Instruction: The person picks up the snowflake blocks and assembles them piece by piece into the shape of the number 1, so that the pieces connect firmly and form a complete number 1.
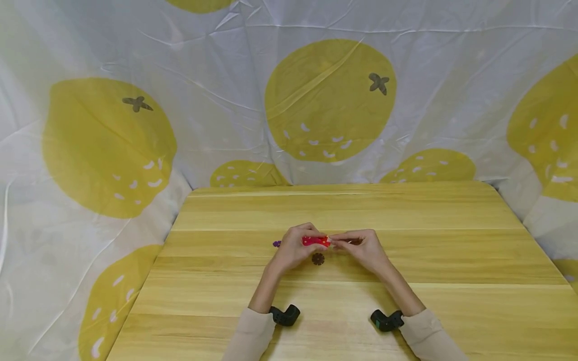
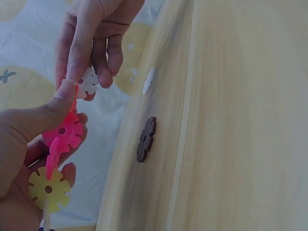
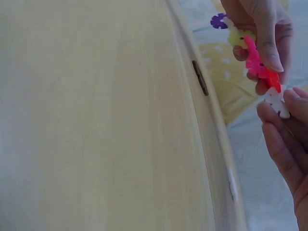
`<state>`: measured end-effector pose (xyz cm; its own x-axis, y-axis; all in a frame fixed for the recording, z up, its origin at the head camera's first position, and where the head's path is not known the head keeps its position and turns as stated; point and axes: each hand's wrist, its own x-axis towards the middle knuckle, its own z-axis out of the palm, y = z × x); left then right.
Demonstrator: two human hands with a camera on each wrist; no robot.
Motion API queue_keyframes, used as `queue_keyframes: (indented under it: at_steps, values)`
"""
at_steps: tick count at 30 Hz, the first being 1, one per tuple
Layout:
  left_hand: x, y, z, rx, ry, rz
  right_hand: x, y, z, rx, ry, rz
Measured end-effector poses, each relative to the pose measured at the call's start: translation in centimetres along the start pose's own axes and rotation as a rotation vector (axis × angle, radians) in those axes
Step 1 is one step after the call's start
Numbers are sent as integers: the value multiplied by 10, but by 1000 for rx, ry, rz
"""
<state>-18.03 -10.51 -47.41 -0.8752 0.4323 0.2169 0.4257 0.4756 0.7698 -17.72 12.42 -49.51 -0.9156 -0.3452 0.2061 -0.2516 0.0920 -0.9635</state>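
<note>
A chain of notched plastic discs lies along my left hand, which grips it between thumb and fingers. In the left wrist view a yellow disc and a pink disc show in the chain, with a red disc at the thumb tip. A purple disc forms its far end in the right wrist view. My right hand pinches a white disc against the red end of the chain. Fingers hide part of where the two discs meet.
On the wooden table a brown disc lies just below the hands. Another white disc lies on the table beyond it in the left wrist view. A lemon-print cloth hangs behind the table.
</note>
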Motion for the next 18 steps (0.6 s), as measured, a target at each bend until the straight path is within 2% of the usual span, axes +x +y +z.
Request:
queue_keyframes:
  at_steps: [4, 7, 13, 18]
  values:
    - [-1, -1, -1, 4, -4, -11, 0, 2, -3, -102, 28, -9]
    - [-1, -2, -2, 15, -7, -15, 0, 3, -5, -135, 28, -12]
    - [0, 0, -2, 82, -26, 24, 0, 1, -7, -56, 4, 3]
    - [1, 6, 2, 196, 34, 108, 1, -1, -4, -8, 27, 9]
